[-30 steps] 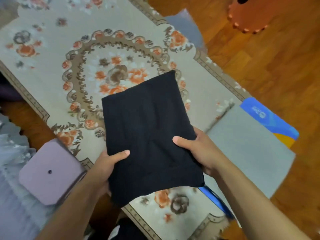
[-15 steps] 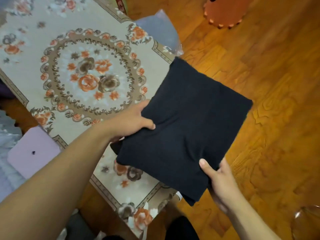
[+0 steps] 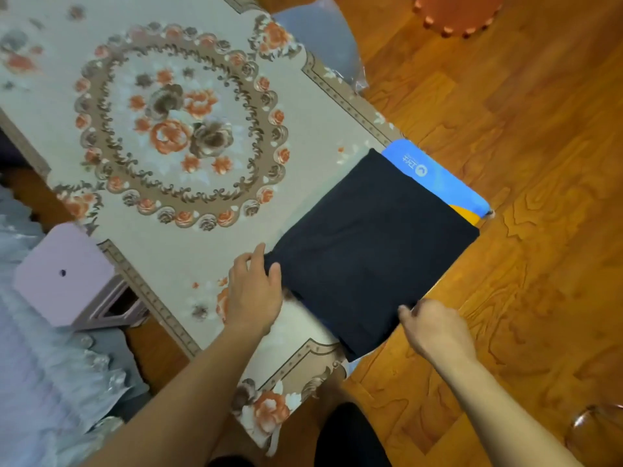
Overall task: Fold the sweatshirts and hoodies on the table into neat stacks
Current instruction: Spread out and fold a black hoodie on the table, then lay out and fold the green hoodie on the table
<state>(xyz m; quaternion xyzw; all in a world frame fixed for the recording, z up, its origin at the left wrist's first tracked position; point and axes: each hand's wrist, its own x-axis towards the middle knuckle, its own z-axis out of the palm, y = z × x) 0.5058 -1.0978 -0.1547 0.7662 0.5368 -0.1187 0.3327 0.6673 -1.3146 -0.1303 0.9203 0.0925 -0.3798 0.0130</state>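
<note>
A folded black sweatshirt [image 3: 371, 251] lies flat at the right edge of the table [image 3: 202, 230], which has a floral cloth. It rests on a blue and yellow bag [image 3: 435, 183] that shows past its far side. My left hand [image 3: 254, 291] pinches the sweatshirt's left corner, thumb on top. My right hand [image 3: 435, 325] grips its near right edge with curled fingers, just past the table's edge. A pale blurred layer [image 3: 298, 313] peeks out beneath the near left side.
A pink stool [image 3: 64, 278] stands left of the table beside lacy grey fabric [image 3: 33, 382]. An orange stool [image 3: 458, 11] and a clear plastic bag [image 3: 320, 38] are at the far right. Wooden floor [image 3: 522, 129] lies to the right, with a glass object [image 3: 596, 433] at the bottom right.
Both hands carried the black sweatshirt from the table's middle to the right and set it down on the blue bag, covering the grey folded garment seen earlier.
</note>
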